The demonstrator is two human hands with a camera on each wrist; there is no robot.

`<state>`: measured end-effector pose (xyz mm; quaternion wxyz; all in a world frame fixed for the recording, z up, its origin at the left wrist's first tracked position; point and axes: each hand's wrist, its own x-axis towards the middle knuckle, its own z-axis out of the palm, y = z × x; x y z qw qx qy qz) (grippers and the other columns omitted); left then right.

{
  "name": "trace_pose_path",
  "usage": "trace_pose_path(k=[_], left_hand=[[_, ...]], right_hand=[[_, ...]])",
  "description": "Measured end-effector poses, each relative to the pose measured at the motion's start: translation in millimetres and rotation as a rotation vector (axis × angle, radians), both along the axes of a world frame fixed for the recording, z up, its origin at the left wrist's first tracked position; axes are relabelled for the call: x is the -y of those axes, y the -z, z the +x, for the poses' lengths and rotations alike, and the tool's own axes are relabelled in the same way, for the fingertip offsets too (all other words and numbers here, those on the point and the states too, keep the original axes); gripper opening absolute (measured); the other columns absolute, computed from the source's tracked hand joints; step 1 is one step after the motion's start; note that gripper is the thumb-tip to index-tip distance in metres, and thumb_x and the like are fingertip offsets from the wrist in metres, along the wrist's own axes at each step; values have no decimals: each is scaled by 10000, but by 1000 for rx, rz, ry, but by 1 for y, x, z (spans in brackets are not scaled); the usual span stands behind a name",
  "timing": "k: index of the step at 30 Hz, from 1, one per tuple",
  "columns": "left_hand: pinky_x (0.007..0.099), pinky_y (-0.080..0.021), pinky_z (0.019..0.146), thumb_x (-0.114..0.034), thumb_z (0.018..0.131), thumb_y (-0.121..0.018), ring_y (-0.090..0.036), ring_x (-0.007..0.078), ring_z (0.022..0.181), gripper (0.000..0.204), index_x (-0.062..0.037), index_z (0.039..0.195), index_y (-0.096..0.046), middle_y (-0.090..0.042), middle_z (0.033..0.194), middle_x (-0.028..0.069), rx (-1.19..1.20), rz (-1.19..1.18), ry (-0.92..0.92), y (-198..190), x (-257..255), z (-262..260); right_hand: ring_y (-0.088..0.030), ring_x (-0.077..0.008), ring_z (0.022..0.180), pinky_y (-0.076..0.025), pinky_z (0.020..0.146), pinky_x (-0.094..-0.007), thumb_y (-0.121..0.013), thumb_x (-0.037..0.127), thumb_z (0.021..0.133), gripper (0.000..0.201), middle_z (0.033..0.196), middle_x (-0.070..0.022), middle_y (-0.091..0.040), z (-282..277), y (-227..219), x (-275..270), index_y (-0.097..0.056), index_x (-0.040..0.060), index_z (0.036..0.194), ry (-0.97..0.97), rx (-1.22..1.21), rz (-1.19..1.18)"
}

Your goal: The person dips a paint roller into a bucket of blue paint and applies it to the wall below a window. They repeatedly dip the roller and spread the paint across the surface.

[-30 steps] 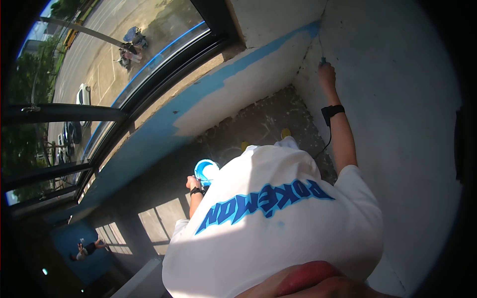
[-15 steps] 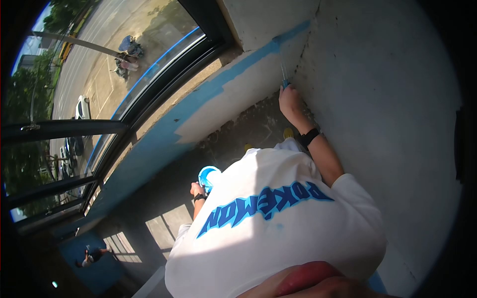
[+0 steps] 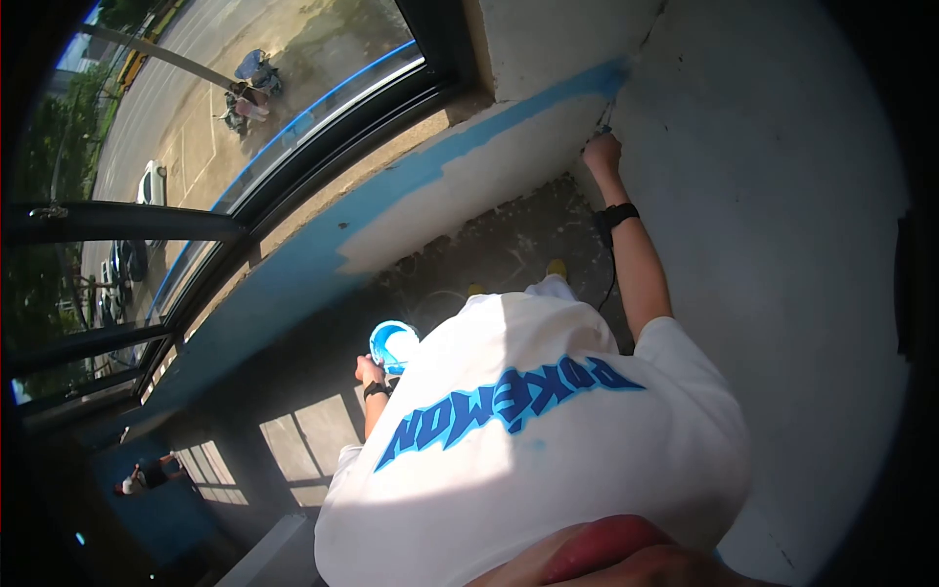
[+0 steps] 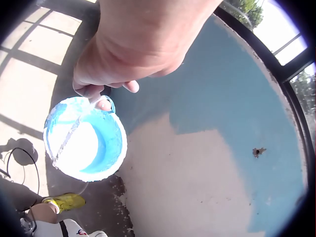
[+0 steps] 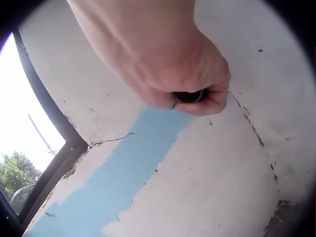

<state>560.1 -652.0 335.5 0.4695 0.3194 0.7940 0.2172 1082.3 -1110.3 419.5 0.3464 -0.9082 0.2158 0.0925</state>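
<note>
Hanging onto a blue bucket (image 4: 116, 138) with the left hand (image 4: 136, 57), gripping a dark round handle (image 5: 190, 96) in the right hand (image 5: 187, 71); near a blue stripe (image 5: 123, 173), kinda rough-edged

One bucket (image 4: 111, 136) under the left hand (image 3: 369, 370), one brush (image 3: 603, 130) in the right hand (image 3: 602, 153), two wristbands (image 3: 621, 213) behind the grips, two shoes (image 3: 557, 268) between.

Your left hand (image 4: 140, 57) grips the blue bucket (image 4: 112, 140) at its rim, fingers curled. Bright white contents noted within. Right of the bucket, the wall (image 4: 187, 182) is pale low down, coated blue above, with one small ragged hole (image 4: 258, 151). A dark window frame (image 4: 285, 75) borders it. Below the bucket: one yellow shoe (image 4: 70, 202); left of it, a thin black cable (image 4: 37, 170).
</note>
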Motion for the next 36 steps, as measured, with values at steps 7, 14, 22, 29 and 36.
trace_pose_path(k=[7,14,22,29,36], left_hand=[[371,-514,590,-158,866,-483,-566,247,868,261,26,1040,-544,-597,992,120,35,4,-39,1,2,-6],[406,-521,645,-119,864,-462,-540,296,957,274,57,1058,-544,-557,1095,162,-109,-38,55,-10,7,-7],[395,-499,614,-121,856,-474,-537,306,884,250,68,992,-566,-543,1042,178,-17,-19,22,4,2,-4],[373,-458,524,-155,862,-470,-556,293,741,249,58,957,-558,-563,927,170,106,62,-63,15,7,-22],[342,-436,448,-252,860,-507,-559,280,607,317,37,966,-579,-533,908,145,83,115,-258,-19,41,-26]], right_hand=[[-615,-369,640,-487,554,-454,-486,213,953,362,673,-244,-594,-85,-13,-47,-576,-76,754,-235,65,49],[-597,-380,580,-460,554,-458,-545,303,918,421,607,-229,-577,-123,-1,-29,-551,-81,748,-231,331,34],[-313,-60,439,-248,390,-236,-547,309,937,352,575,39,-352,-61,-79,78,-413,96,690,-43,-193,852],[-275,1,422,-167,349,-172,-561,297,932,318,593,49,-357,20,-138,143,-430,75,744,1,-335,994],[-296,-30,406,-220,360,-190,-534,238,946,261,556,52,-367,79,-52,142,-443,95,748,-11,-349,1053]])
